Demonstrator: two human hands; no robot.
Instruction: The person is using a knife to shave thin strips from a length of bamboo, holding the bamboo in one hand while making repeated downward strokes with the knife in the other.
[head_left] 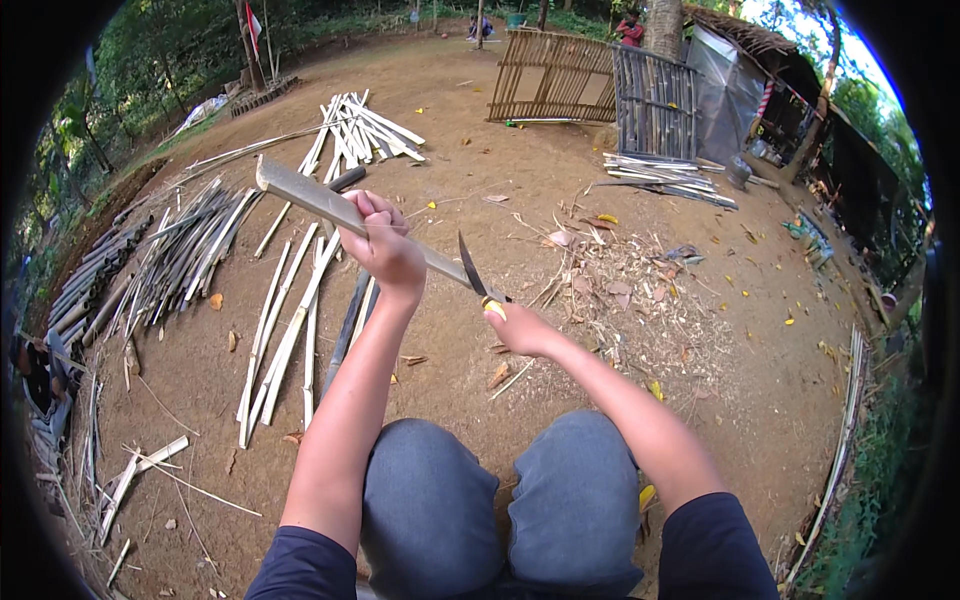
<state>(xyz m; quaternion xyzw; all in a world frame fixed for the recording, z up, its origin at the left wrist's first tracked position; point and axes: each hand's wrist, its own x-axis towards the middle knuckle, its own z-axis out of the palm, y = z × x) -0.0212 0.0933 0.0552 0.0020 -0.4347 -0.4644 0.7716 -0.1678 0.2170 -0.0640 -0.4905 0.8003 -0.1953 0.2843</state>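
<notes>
My left hand (385, 245) is wrapped round a long split bamboo slat (305, 192), which slants from the upper left down to the right in front of my knees. In my right hand (522, 328) is a knife (472, 265) with a dark, curved blade pointing up and a pale yellow part at the grip. The blade stands against or just beside the slat's lower right end; I cannot tell if it touches. Most of the handle is hidden by my fingers.
Pale bamboo strips (290, 335) lie on the left, beside a pile of dark split bamboo (190, 255). Another heap of strips (365, 130) lies farther off. Shavings and dry leaves (640, 300) cover the ground at right. Bamboo panels (655, 105) stand by a hut; a person (631, 30) is behind.
</notes>
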